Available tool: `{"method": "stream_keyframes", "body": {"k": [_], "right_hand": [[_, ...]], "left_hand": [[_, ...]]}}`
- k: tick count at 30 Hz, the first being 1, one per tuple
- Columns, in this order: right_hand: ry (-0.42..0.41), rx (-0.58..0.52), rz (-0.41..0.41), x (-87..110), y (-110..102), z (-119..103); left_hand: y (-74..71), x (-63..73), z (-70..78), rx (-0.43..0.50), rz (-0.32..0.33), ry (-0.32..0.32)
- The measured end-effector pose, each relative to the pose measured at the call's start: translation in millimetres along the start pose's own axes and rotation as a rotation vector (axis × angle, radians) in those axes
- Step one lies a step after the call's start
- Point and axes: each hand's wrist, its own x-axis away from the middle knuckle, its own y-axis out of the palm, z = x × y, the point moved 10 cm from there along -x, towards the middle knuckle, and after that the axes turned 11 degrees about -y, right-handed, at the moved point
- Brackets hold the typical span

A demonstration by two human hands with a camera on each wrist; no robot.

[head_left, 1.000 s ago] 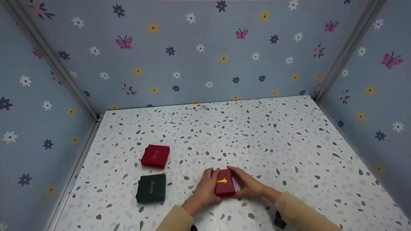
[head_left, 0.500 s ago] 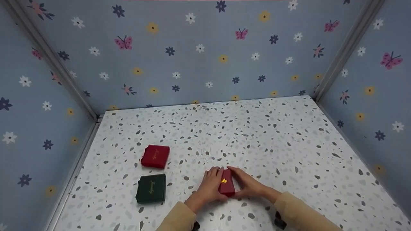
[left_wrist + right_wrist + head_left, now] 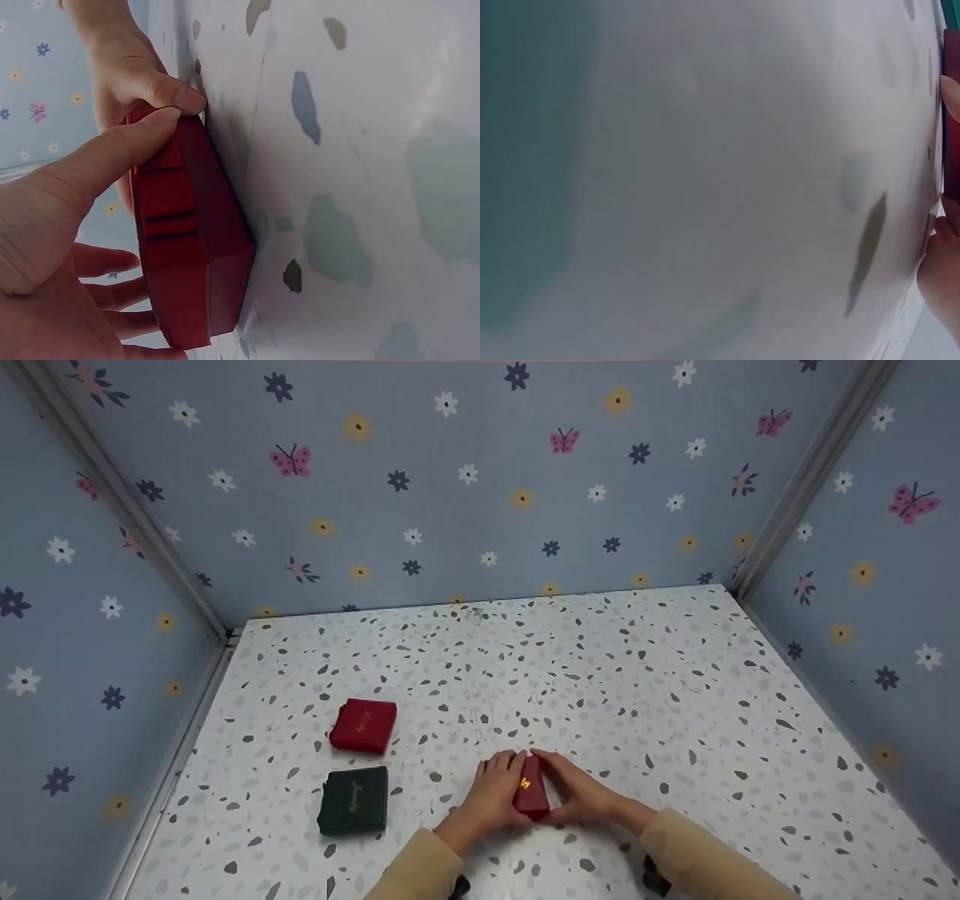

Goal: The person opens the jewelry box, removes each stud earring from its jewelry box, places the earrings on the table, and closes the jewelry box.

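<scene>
A small red gift box (image 3: 531,793) with gold lettering lies on the speckled tabletop between my hands. My left hand (image 3: 491,793) grips it from the left, its fingers hiding part of the top. In the left wrist view, the box (image 3: 176,240) shows ribbed bands on its near side, with the left thumb (image 3: 139,139) at its upper end and the fingers spread behind. My right hand (image 3: 583,789) holds the right side, fingertips near the far end and thumb near the front corner. The right wrist view catches only an edge of the box (image 3: 952,157).
Left of the hands lie a second red box (image 3: 364,726) and a dark green box (image 3: 354,801), both with gold lettering. Blue flowered panels (image 3: 465,502) wall the white speckled table (image 3: 600,660) at the back and sides.
My left hand has shifted right over the red box, covering more of its top and lettering. The right hand and the other boxes stay in place.
</scene>
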Motion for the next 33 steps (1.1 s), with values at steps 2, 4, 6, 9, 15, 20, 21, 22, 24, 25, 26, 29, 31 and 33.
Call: {"method": "stream_keyframes", "body": {"k": [2,4,6,9,15,20,21,22,24,25,26,29,31,33], "right_hand": [[-0.008,-0.021,0.001,-1.8,-3.4,-10.8],[-0.004,-0.03,-0.006,-3.2,-5.5,-17.9],[0.015,-0.038,-0.014,-3.5,-5.8,-18.3],[0.039,-0.021,-0.023,0.2,-0.6,-1.3],[0.06,0.01,-0.04,5.5,7.9,22.9],[0.057,0.009,-0.037,6.2,8.4,23.5],[0.055,0.008,-0.035,6.5,8.4,23.4],[0.054,0.005,-0.033,6.7,8.2,22.9],[0.064,-0.002,-0.031,7.5,8.0,23.1],[0.068,-0.004,-0.031,7.7,8.0,23.2],[0.072,-0.009,-0.03,7.8,7.9,23.3],[0.095,-0.019,-0.03,8.0,8.2,24.4],[0.106,-0.024,-0.031,8.1,8.7,25.4],[0.111,-0.019,-0.035,8.1,9.1,25.9]], "left_hand": [[0.2,-0.9,0.0,-0.001,-0.001,-0.004],[0.3,-1.6,0.1,-0.01,0.001,-0.007],[-0.5,-2.1,0.5,-0.016,0.007,-0.006],[-1.7,-2.3,1.2,-0.013,0.016,-0.001],[-3.0,-2.6,1.4,0.024,0.025,0.005],[-5.3,-1.4,1.1,0.083,0.013,0.006],[-6.3,-1.1,1.0,0.102,0.01,0.005],[-7.5,-0.9,1.1,0.117,0.01,0.007],[-10.1,-0.6,1.7,0.132,0.014,0.012],[-11.5,-0.6,2.1,0.132,0.019,0.015],[-12.5,-0.6,2.6,0.131,0.022,0.018],[-14.5,-0.6,3.4,0.127,0.026,0.021],[-15.5,-0.2,3.3,0.132,0.025,0.019],[-16.4,0.5,2.9,0.134,0.025,0.017]]}}
